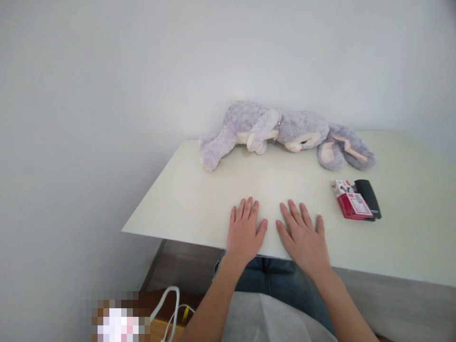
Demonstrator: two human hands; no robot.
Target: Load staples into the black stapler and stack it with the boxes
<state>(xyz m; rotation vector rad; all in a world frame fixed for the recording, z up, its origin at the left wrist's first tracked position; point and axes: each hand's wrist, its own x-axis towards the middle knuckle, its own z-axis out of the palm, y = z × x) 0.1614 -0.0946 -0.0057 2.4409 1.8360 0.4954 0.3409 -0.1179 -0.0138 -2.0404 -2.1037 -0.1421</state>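
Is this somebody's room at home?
Probably a room at home: a plush bunny lies on a plain white table against a bare wall, both hands flat on it.

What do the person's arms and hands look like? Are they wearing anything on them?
Both arms are bare, with no sleeves in view. The left hand and right hand wear no gloves, rings, watch or bracelet. Fingernails look short and unpainted.
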